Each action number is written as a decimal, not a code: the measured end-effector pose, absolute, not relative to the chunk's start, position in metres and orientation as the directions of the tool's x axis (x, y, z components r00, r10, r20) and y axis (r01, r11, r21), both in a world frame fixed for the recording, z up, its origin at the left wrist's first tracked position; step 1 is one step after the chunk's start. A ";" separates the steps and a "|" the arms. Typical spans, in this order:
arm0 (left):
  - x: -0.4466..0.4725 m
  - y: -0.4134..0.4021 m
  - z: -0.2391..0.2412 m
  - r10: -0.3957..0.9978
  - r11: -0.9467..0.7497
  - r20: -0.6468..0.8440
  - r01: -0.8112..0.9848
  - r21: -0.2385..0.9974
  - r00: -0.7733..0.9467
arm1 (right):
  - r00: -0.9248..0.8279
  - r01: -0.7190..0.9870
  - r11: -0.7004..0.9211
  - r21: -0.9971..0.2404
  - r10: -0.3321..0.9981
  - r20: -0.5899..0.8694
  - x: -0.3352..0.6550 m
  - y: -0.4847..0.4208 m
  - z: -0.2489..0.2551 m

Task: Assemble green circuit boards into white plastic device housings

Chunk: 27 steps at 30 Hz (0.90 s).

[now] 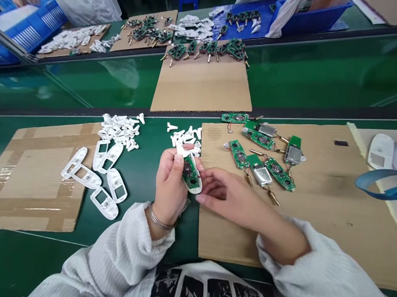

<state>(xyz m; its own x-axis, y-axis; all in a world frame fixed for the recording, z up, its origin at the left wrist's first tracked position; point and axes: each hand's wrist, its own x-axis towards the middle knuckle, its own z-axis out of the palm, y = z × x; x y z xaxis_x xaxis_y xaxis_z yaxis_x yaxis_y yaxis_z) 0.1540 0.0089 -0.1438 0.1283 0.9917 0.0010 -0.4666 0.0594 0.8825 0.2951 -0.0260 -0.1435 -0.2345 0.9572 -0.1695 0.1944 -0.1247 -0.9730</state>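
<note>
My left hand (pixel 170 179) is closed around a white plastic housing (pixel 197 189) with a green circuit board (pixel 190 171) lying in it. A small white plastic piece (pixel 182 150) shows at the top of this assembly, by my thumb. My right hand (pixel 224 191) is at the right side of the housing, its fingers curled and slightly apart, with the fingertips close to its lower edge. Whether they touch it I cannot tell. Loose small white pieces (pixel 187 136) lie just beyond my left hand. Several circuit boards with metal parts (pixel 262 174) lie on cardboard to the right.
Several white housings (pixel 103 202) lie left, partly on a cardboard sheet (pixel 34 177), beside a pile of small white pieces (pixel 120 130). A conveyor belt (pixel 309 81) runs behind, carrying cardboard with boards (pixel 205 86). A blue strap (pixel 393 186) lies right. Co-workers in white sleeves stand beyond.
</note>
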 end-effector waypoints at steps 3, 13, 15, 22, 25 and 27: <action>0.160 0.002 -0.142 0.994 0.020 0.037 -0.485 0.874 0.107 | -0.123 0.018 -0.102 -0.995 0.987 -0.103 0.274 -0.025 -0.151; 0.171 -0.009 -0.150 0.990 -0.102 0.137 -0.463 0.881 0.043 | 0.001 0.258 -0.020 -0.966 1.000 -0.020 0.272 -0.025 -0.147; 0.167 -0.006 -0.153 0.992 -0.079 0.111 -0.400 0.913 0.058 | 0.023 0.214 -0.070 -0.974 0.998 -0.066 0.273 -0.023 -0.148; 0.153 0.011 -0.160 0.989 -0.096 0.121 -0.247 0.964 0.087 | 0.030 0.047 -0.076 -0.996 0.997 -0.075 0.282 -0.023 -0.144; 0.155 0.011 -0.161 0.988 -0.090 0.117 -0.245 0.965 0.098 | -0.030 -0.014 -0.083 -0.996 0.996 -0.083 0.287 -0.025 -0.141; 0.156 0.011 -0.160 0.985 -0.110 0.138 -0.236 0.966 0.107 | -0.036 -0.034 -0.080 -0.996 0.996 -0.079 0.289 -0.025 -0.140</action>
